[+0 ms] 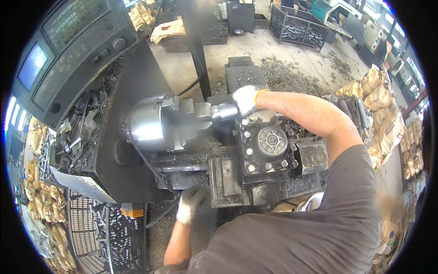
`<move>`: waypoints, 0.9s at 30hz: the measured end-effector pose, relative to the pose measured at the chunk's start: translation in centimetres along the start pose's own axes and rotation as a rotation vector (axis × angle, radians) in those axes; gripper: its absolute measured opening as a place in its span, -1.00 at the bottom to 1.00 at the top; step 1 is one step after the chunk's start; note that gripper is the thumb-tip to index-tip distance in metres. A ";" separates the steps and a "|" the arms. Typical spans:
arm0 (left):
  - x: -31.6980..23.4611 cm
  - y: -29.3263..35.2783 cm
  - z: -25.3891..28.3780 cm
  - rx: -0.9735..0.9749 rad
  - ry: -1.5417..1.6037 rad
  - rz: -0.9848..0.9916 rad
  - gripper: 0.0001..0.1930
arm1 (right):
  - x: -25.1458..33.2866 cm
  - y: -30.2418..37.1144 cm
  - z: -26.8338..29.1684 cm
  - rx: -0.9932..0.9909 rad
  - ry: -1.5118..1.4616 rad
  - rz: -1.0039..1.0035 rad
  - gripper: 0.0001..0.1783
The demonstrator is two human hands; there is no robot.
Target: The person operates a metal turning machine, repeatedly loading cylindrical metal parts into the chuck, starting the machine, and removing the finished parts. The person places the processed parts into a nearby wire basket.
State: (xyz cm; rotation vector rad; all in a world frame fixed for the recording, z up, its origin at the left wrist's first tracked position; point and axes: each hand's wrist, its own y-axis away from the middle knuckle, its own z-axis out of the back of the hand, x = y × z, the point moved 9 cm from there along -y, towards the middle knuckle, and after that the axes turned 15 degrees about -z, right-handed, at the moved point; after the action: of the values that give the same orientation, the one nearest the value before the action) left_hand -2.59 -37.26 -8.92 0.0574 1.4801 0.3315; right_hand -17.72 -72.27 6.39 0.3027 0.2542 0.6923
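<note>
At the far left edge of the lathe, the dark control panel with its blue screen (33,65) tilts toward you so you can read it while standing at the carriage. Below it, the tray of grey metal odds and tools (75,132) sits within reach but out of the way of the spindle.

Your left hand in its white knit glove (190,204) hangs low at the front edge of the machine, beneath the bed. The fingers curl downward, but I cannot tell whether they grip a lever or handle, because the glove is blurred and whatever lies under it is in shadow.

The large shiny steel chuck (153,124) takes the middle, its stepped jaws closed around the short silver cylindrical workpiece (222,111), which sticks out to the right so you can get at it from the carriage side. The part inside the jaws is hidden.

Your right hand in a white glove with a yellow cuff (245,99) wraps the outer end of that workpiece, fingers closed over it, covering its tip.

Just below sits the black square tool post with bright bolt heads (264,145), near the chuck. Curly swarf covers the bed there, hiding its surface.
</note>
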 end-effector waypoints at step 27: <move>13.2 14.6 23.9 -1.072 1.053 -0.021 -0.58 | 2.9 -2.0 -2.9 0.338 -0.633 -0.225 -0.50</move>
State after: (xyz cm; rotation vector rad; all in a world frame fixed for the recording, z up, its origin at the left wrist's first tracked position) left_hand 18.92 -16.09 -15.86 -1.1394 2.1107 1.2205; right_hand -15.41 -71.26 2.60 0.7835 -0.2020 0.3015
